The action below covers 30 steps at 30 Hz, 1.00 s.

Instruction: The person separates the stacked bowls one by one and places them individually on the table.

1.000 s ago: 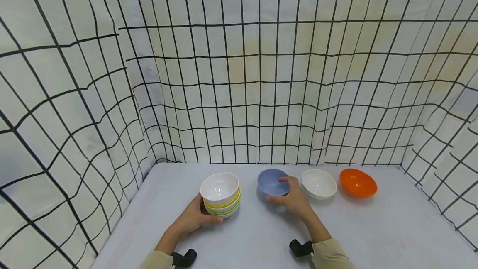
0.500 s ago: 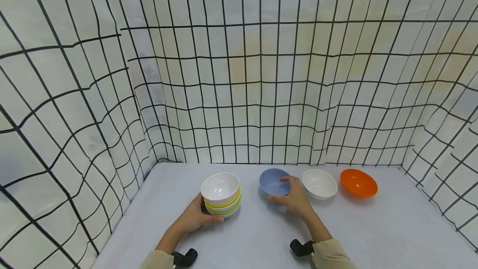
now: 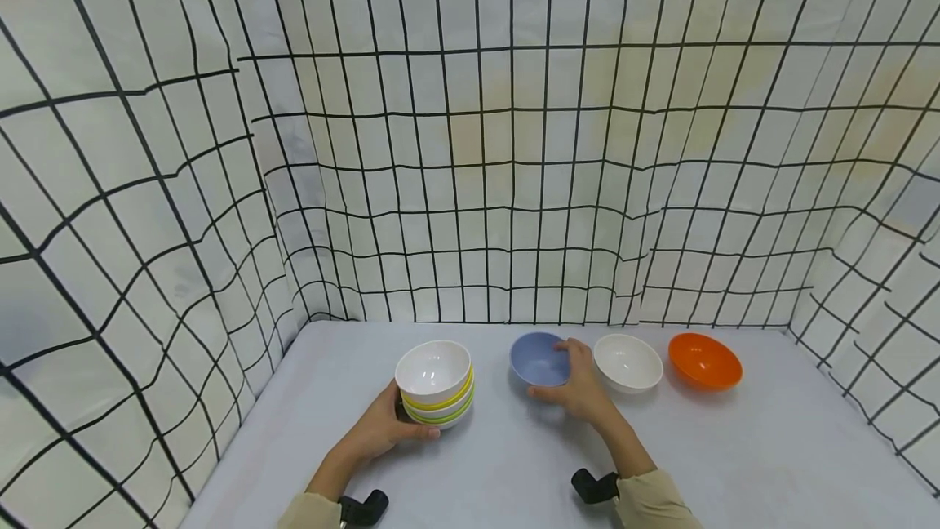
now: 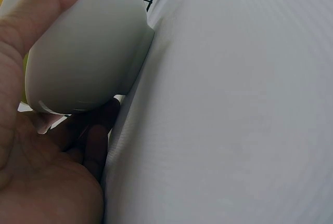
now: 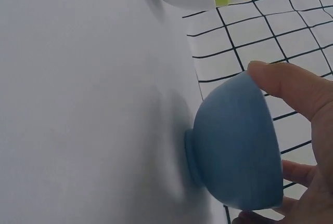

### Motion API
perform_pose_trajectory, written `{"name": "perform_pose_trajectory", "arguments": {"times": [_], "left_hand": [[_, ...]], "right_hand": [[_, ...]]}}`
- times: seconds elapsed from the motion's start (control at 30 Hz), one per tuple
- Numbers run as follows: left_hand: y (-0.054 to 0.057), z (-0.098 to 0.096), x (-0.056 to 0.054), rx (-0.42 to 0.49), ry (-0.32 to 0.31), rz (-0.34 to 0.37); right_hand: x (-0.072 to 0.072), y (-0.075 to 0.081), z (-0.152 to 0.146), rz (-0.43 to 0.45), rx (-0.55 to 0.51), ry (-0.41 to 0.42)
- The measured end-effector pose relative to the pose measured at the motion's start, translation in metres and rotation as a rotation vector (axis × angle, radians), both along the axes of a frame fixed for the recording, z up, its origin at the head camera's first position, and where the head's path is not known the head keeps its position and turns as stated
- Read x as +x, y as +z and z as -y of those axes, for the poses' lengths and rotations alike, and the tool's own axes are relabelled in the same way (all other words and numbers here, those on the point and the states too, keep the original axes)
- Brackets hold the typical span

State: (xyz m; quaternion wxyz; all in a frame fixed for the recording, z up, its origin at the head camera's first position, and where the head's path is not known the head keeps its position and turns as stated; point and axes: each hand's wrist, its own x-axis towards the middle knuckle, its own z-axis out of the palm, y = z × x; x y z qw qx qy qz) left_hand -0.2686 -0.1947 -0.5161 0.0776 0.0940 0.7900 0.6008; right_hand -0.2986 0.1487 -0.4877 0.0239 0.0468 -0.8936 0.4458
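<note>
Head view, compared with the two earlier frames: very little displacement. The left hand (image 3: 387, 423) and stack (image 3: 435, 386) keep their places apart from a slight drift of the view. The blue bowl (image 3: 538, 359) reads a trace further right than a second ago, too little to be sure of. The right hand (image 3: 582, 388) stays at its near right rim; its forefinger looks slightly raised since the last frame.

Fingers: left curved around the lower stack, thumb along the near side, partly closed on it. Right widely spread, thumb on the rim and the others across the bowl, holding it by the edge. Whether the foot touches the table (image 3: 499, 464), I cannot tell.

Positions: blue bowl upright between stack and white bowl (image 3: 627, 363), apart from both; orange bowl (image 3: 705, 362) beyond the white.

Inference: a steady hold, with no joining of blue bowl and stack so far.
</note>
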Motion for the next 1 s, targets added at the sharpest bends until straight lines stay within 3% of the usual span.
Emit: {"name": "perform_pose_trajectory", "arguments": {"times": [0.3,0.5,0.67,1.0], "left_hand": [[0.002,0.000,0.001,-0.024,0.004,-0.025],[0.001,-0.001,0.001,-0.053,0.012,-0.015],[0.001,-0.002,0.002,-0.055,0.022,-0.010],[0.000,0.001,0.000,-0.058,0.000,-0.019]], "right_hand": [[0.018,0.031,0.018,-0.150,0.079,0.036],[0.032,0.041,0.035,-0.079,-0.038,0.142],[0.040,0.044,0.052,-0.095,-0.069,0.253],[0.031,0.045,0.100,-0.051,-0.072,0.365]]}}
